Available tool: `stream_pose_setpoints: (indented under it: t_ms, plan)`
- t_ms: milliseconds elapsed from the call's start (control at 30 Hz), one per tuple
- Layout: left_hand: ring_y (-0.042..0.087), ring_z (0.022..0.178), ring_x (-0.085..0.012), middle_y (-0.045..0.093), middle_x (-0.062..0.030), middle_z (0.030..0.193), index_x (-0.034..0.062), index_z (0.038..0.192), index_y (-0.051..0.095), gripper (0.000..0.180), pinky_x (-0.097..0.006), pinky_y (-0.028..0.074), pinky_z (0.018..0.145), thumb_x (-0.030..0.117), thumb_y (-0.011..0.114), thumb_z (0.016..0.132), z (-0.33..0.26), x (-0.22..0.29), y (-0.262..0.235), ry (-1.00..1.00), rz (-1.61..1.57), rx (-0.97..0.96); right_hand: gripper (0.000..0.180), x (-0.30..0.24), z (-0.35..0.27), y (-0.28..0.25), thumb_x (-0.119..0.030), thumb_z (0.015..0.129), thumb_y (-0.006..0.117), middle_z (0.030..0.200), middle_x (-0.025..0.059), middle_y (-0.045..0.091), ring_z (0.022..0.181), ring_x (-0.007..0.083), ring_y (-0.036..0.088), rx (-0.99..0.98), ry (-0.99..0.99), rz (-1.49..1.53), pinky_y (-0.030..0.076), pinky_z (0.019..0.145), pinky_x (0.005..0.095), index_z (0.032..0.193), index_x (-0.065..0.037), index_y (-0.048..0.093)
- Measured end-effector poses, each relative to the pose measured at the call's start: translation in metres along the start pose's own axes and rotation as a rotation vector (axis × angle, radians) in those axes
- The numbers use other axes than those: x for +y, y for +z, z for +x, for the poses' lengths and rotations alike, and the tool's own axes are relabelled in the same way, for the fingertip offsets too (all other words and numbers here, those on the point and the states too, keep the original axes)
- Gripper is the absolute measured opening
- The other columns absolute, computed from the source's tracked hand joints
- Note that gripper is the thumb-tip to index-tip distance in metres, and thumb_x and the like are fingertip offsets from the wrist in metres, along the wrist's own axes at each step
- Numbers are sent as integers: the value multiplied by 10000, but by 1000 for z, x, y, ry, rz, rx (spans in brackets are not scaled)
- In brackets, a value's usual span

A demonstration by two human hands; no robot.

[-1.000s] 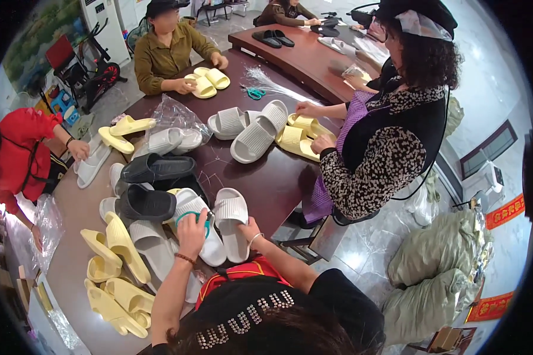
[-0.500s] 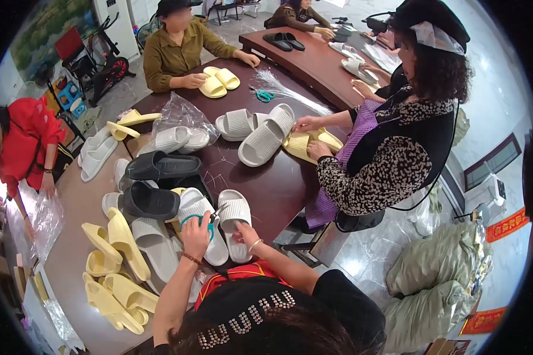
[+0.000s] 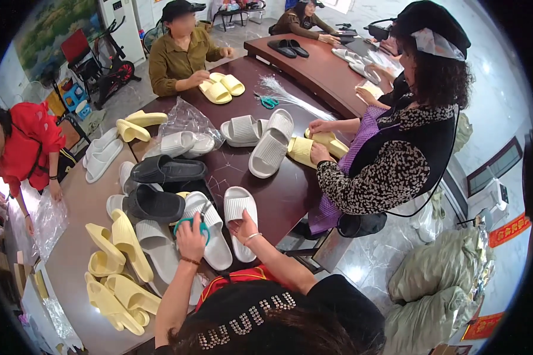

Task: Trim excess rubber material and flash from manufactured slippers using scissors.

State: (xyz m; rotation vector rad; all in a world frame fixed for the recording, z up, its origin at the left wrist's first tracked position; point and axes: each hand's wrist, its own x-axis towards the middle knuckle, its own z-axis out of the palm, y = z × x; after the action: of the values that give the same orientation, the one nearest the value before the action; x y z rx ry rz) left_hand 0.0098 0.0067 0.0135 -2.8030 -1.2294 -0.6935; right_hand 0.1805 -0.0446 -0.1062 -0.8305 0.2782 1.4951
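Note:
My left hand (image 3: 191, 241) is closed round a pair of scissors with teal handles (image 3: 205, 232), over the left edge of a pale grey slipper (image 3: 219, 251). Its blades point away from me across that slipper's ribbed strap. Just to the right lies another pale grey slipper (image 3: 241, 202), toe away from me. My right hand (image 3: 246, 229) grips it at the strap opening, the fingers partly hidden inside. Beside my left hand, a further grey slipper (image 3: 160, 251) and a black slipper (image 3: 156, 203) rest on the table.
Yellow slippers (image 3: 130, 245) lie in a group at the left, near the table (image 3: 71, 236) edge. Clear plastic bags (image 3: 186, 121) and more grey slippers (image 3: 272, 145) are farther off. A co-worker (image 3: 391, 148) at the right handles yellow slippers (image 3: 302, 151); another (image 3: 183, 53) stands across the table.
My right hand has moved forward to the slipper's strap. The scissors have turned, their blades now pointing away from me instead of toward the right slipper. The co-worker across has lifted one hand off the table.

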Motion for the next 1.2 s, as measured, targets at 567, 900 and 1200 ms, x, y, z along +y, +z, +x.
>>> stream_pose_setpoints:
  t_ms: [567,900,1200]
  plan:
    - [473,936,-353,479,-171,1005,58,1234,348,663,-405,389,786,-44,559,615,23,23,-41,-335,-380,145,461,-22,-102,82,-106,738,619,1040,80,520,898,158,516,-217,-695,-474,430,770,274,1135,6,413]
    - [491,838,-322,480,-161,923,19,1190,387,636,-370,399,730,-58,556,582,16,35,-55,-276,-444,307,347,-40,-129,95,-69,734,624,881,24,568,761,97,534,-234,-674,-801,432,638,233,1050,12,507]
    - [490,750,-289,469,-141,844,20,1167,414,609,-351,413,664,-49,550,577,-8,13,-66,-225,-366,370,215,-9,-127,94,-28,684,589,783,27,570,683,104,519,-167,-661,-412,410,595,237,895,-1,560]
